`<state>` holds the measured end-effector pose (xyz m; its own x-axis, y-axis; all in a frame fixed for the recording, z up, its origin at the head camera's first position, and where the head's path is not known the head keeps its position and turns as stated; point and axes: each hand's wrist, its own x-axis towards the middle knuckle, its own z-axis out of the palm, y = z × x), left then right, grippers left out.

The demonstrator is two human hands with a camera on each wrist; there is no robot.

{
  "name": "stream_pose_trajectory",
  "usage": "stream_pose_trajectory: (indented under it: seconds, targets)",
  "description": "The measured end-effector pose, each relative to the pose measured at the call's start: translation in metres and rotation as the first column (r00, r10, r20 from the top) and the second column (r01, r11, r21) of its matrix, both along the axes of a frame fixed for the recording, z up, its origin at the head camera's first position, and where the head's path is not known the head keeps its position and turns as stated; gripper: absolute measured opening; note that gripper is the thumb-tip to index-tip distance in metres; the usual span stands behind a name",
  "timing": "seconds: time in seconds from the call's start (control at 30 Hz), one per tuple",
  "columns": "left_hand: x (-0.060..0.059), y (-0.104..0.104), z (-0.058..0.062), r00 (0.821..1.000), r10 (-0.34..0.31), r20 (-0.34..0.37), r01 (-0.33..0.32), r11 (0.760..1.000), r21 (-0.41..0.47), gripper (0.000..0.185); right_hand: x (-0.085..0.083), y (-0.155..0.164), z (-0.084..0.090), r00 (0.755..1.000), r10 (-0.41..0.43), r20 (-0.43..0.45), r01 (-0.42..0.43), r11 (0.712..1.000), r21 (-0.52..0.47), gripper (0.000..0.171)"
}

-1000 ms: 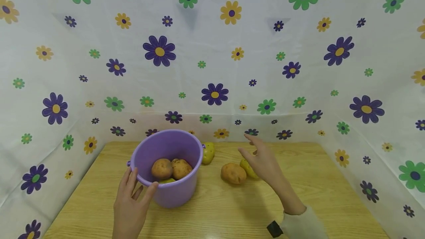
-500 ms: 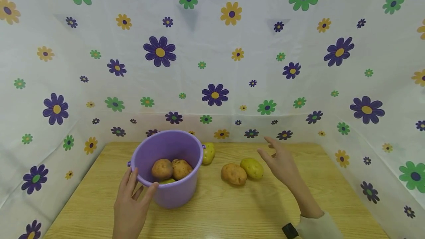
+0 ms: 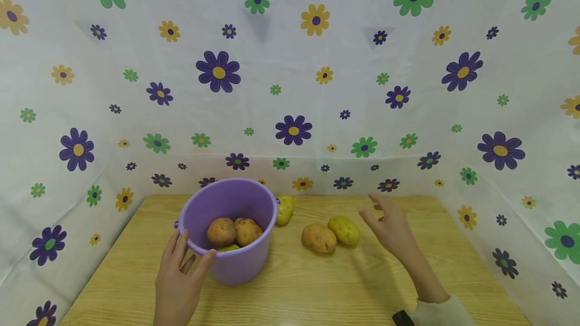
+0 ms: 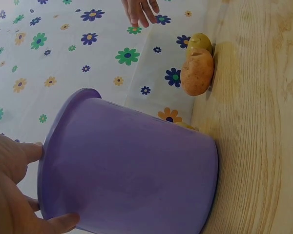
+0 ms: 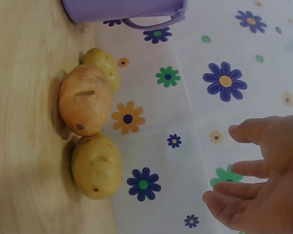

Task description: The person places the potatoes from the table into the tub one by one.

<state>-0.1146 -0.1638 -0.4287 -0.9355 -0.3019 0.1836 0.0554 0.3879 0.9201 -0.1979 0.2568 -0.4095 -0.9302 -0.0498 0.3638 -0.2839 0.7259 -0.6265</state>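
Meanwhile, the left hand (image 3: 176,278) grips the purple bucket (image 3: 228,228) on the bench (image 3: 317,286) while the right hand (image 3: 391,225) hovers, fingers spread, beside two loose potatoes (image 3: 331,234), seemingly mid-loading; picking one up would come next.

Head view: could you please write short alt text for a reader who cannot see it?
A left hand grips the rim of a purple bucket holding potatoes on a wooden table. The open right hand hovers beside two loose potatoes, against a flower-patterned backdrop.
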Motion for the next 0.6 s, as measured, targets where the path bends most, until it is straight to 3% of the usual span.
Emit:
stream_pose_trajectory:
  seconds: [0.6]
  targets:
    - [0.000, -0.001, -0.001, 1.000, -0.010, -0.003, 0.010, 1.000, -0.003, 0.090, -0.005, -0.001, -0.057, 0.989, -0.004, 0.147, 0.000, 0.999, 0.032, 0.053]
